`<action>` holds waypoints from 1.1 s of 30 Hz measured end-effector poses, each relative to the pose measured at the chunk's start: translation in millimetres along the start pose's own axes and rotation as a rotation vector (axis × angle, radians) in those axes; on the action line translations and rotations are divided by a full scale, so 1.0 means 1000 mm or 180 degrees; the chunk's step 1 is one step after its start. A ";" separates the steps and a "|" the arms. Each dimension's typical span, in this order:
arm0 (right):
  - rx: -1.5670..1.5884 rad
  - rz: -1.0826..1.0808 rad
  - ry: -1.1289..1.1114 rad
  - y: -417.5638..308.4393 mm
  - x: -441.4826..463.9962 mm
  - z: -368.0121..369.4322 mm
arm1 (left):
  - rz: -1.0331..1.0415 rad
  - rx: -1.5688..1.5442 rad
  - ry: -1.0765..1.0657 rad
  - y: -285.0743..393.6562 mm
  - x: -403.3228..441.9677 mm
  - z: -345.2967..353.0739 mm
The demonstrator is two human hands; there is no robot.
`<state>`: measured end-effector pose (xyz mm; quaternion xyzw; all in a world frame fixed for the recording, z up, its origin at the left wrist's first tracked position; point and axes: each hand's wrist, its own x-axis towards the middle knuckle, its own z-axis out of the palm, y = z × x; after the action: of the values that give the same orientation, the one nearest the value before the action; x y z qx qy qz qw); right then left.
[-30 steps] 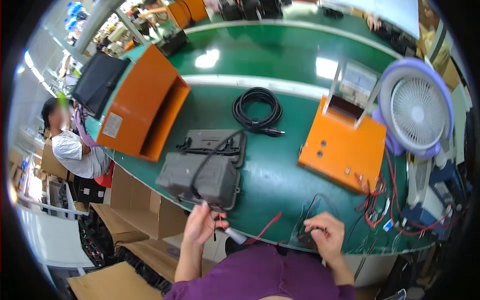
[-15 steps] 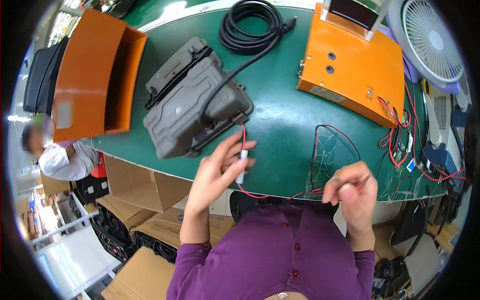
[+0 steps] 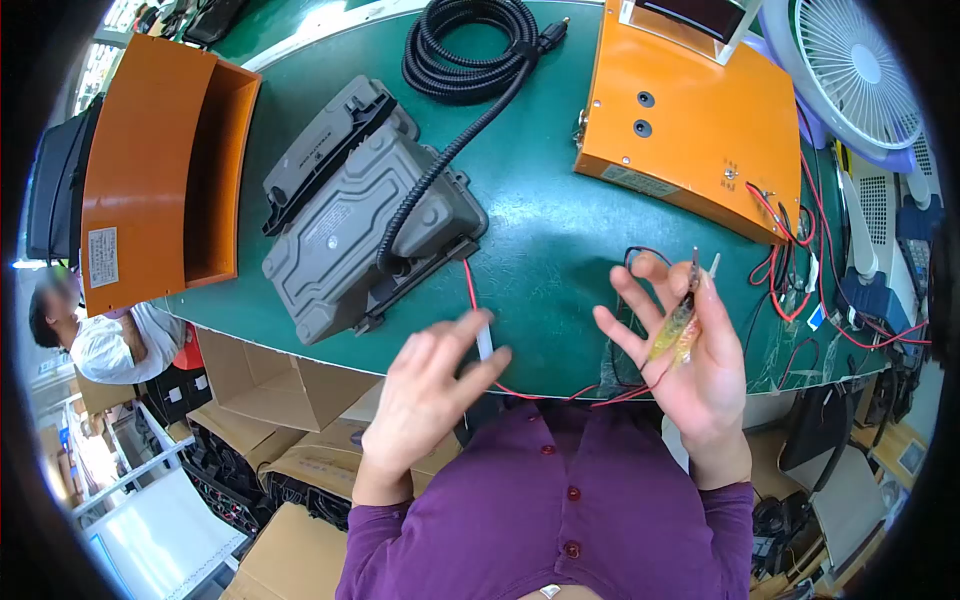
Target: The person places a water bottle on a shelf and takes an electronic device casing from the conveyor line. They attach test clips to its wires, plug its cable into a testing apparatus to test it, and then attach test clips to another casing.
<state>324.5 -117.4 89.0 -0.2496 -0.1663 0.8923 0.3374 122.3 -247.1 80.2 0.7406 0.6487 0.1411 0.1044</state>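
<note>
My right hand point(image 3: 690, 360) is raised above the table's front edge, with two pointed test probes point(image 3: 680, 335) held between thumb and fingers. Their handles are see-through and yellowish, and the metal tips point away from me. The other fingers are spread. My left hand point(image 3: 425, 385) is slightly blurred, palm down, with thumb and forefinger apart. In that gap shows a white sleeve-like connector point(image 3: 485, 343) on a red wire point(image 3: 470, 285). This wire comes from a grey ribbed plastic case point(image 3: 345, 225), which has a black corrugated cable point(image 3: 440, 165) attached.
An orange box with sockets point(image 3: 690, 120) stands at the back right, beside tangled red and black wires point(image 3: 790, 270) and a fan point(image 3: 860, 65). An open orange housing point(image 3: 150, 180) is on the left. Cardboard boxes point(image 3: 270, 375) sit below the green table point(image 3: 535, 230). A person point(image 3: 110, 340) sits far left.
My right hand has lifted and turned palm up, bringing the probes into plain sight. My left hand has drawn slightly towards me, its fingers no longer around the white connector. The view has shifted slightly.
</note>
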 end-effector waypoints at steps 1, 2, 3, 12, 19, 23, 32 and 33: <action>-0.0035 -0.0021 0.0019 0.000 0.000 0.002 | 0.0237 0.0208 -0.0065 0.003 0.003 0.000; -0.0068 -0.0044 0.0034 0.001 0.001 0.005 | 0.0248 0.0204 -0.0058 0.002 0.004 0.001; -0.0098 -0.0095 0.0097 0.001 0.000 0.006 | 0.0347 0.0140 -0.0022 0.001 0.006 0.002; -0.0446 -0.0189 -0.0180 -0.007 -0.007 -0.001 | 0.1261 -0.1600 0.1041 0.016 0.002 -0.021; -0.1671 -0.0958 -0.0149 -0.007 -0.009 0.007 | 0.1209 -0.1827 -0.0505 0.033 0.032 0.013; -0.2262 -0.1162 -0.0083 -0.016 -0.018 0.000 | 0.0693 -0.1446 0.0016 -0.001 0.001 -0.014; -0.3927 0.0230 -0.1243 0.038 0.030 0.002 | 0.0827 -0.0303 -0.0301 -0.050 0.015 -0.010; -0.3909 -0.0259 -0.1622 0.056 0.026 -0.004 | 0.0596 -0.1201 0.0079 -0.055 0.012 0.002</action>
<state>280.9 -139.2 51.0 -0.1712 -0.7282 0.6531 0.1174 73.5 -227.9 60.8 0.7632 0.5403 0.2782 0.2196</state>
